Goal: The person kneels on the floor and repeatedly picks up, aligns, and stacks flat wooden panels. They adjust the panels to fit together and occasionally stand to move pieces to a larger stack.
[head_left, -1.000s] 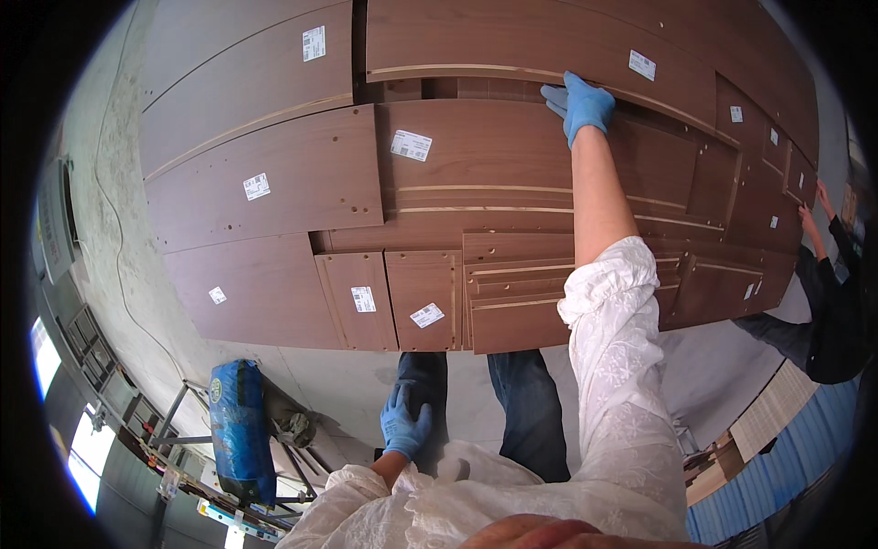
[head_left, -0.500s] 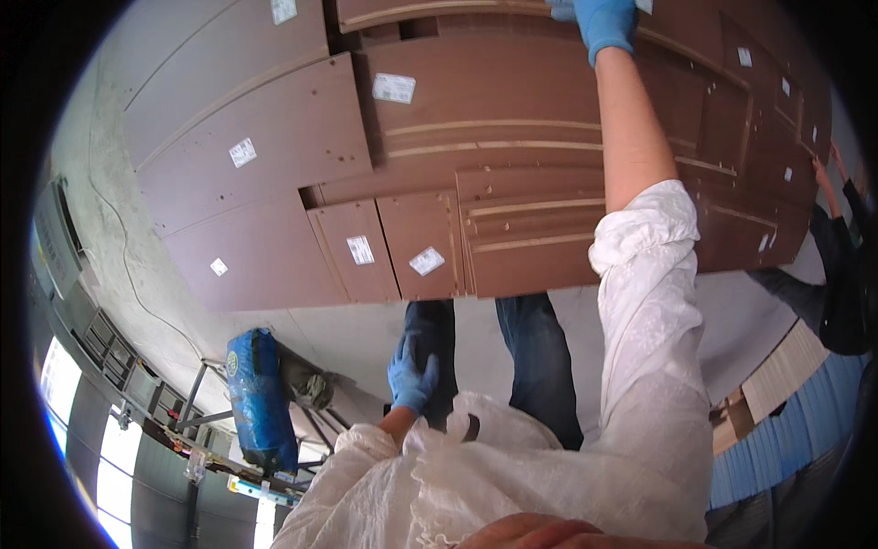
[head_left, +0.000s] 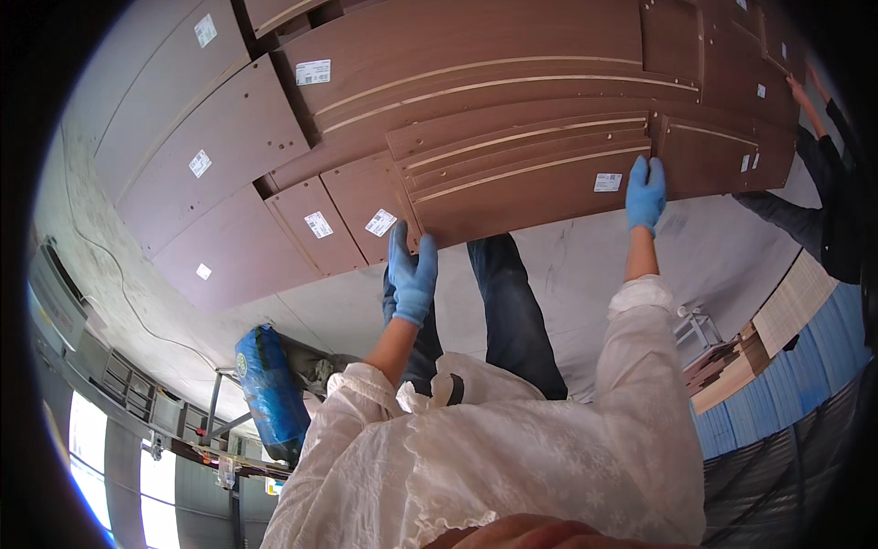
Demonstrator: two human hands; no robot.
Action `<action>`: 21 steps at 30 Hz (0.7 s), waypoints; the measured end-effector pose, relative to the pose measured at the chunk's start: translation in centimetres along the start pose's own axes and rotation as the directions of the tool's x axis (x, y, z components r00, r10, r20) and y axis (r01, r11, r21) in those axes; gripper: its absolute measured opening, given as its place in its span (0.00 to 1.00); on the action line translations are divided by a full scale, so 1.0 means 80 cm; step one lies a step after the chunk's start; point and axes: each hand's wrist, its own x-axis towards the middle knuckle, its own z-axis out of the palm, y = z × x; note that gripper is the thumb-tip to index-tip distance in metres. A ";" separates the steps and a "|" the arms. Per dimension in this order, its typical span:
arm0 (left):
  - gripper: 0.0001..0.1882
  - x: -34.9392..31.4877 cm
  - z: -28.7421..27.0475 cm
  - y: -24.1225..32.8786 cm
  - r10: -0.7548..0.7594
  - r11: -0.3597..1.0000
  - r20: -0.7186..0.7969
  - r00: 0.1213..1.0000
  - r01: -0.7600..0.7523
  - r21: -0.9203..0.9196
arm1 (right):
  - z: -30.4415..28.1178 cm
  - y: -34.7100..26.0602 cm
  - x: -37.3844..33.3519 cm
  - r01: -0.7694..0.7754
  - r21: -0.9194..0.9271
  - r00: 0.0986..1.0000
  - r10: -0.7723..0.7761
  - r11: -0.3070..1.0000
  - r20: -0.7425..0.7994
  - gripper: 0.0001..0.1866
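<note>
A stack of long brown panels [head_left: 521, 203] with pale edge strips lies just in front of me, a white label near its right end. My left hand [head_left: 413, 282], in a blue glove, is at the stack's near left corner, fingers apart, the tips overlapping the edge of a smaller brown panel [head_left: 363, 188] beside it. At the stack's right end is my right hand [head_left: 647, 195], also blue-gloved, its fingers stretched out and spread against the panel's end. Neither hand is visibly closed around a panel; the undersides of the fingers are hidden.
More labelled brown panels [head_left: 494, 37] spread beyond and to both sides. Another person's hand [head_left: 800, 91] touches the panels at far right. A blue wrapped bundle [head_left: 272, 389] rests on a metal frame at left. Blue sheets [head_left: 791, 389] stand at lower right.
My right hand has come back from the far panels to the near stack's right end. My left hand has risen from beside my leg to the stack's left corner. The view has shifted.
</note>
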 end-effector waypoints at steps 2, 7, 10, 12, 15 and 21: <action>0.30 0.017 0.027 0.012 -0.175 0.984 0.013 0.985 0.175 -0.039 | 0.013 0.025 -0.020 0.023 -0.031 0.999 -0.024 0.999 -0.026 0.33; 0.28 0.029 0.049 0.021 -0.166 0.938 0.153 0.974 0.204 -0.282 | 0.028 0.039 -0.024 -0.060 0.053 0.998 0.062 0.997 -0.035 0.35; 0.25 0.032 0.047 0.025 -0.212 0.913 0.145 0.966 0.249 -0.324 | 0.029 0.037 -0.010 -0.147 0.105 0.989 0.148 0.984 -0.010 0.38; 0.23 0.036 0.043 0.028 -0.243 0.894 0.207 0.948 0.301 -0.330 | 0.032 0.034 -0.008 -0.185 0.104 0.982 0.187 0.977 -0.007 0.38; 0.23 0.034 0.044 0.032 -0.239 0.891 0.192 0.952 0.294 -0.346 | 0.031 0.027 -0.008 -0.137 0.112 0.990 0.141 0.984 -0.026 0.39; 0.26 0.040 0.054 0.036 -0.226 0.932 0.112 0.968 0.248 -0.265 | 0.004 0.024 -0.002 -0.144 0.055 0.986 0.139 0.988 0.089 0.37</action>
